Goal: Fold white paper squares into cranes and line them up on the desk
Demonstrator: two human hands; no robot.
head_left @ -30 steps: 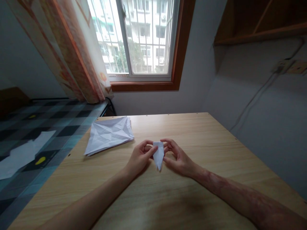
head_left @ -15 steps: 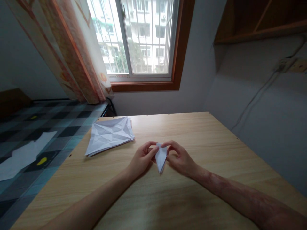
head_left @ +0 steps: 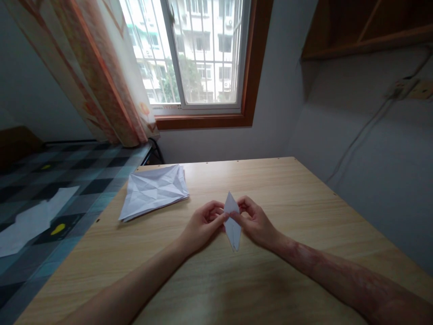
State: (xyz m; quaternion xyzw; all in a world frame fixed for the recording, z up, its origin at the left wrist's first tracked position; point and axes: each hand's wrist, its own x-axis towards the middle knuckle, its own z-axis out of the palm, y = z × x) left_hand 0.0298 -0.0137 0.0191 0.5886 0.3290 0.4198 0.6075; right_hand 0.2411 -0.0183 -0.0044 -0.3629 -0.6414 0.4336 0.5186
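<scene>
A small folded white paper piece [head_left: 233, 222], now a narrow diamond with points at top and bottom, stands just above the wooden table [head_left: 277, 266]. My left hand [head_left: 203, 225] pinches its left edge at the middle. My right hand [head_left: 256, 222] pinches the right edge, fingers curled. Both hands rest near the table's centre, wrists on the wood.
A stack of creased white paper sheets [head_left: 154, 191] lies at the table's far left. A bed with a checked cover [head_left: 50, 180] and a loose white sheet [head_left: 30, 221] is to the left. Curtain [head_left: 101, 76] and window [head_left: 199, 54] are behind; a wall stands to the right.
The paper's upper flap has been opened upward, turning the short downward wedge into a longer diamond. Both hands shifted slightly right and toward me with it.
</scene>
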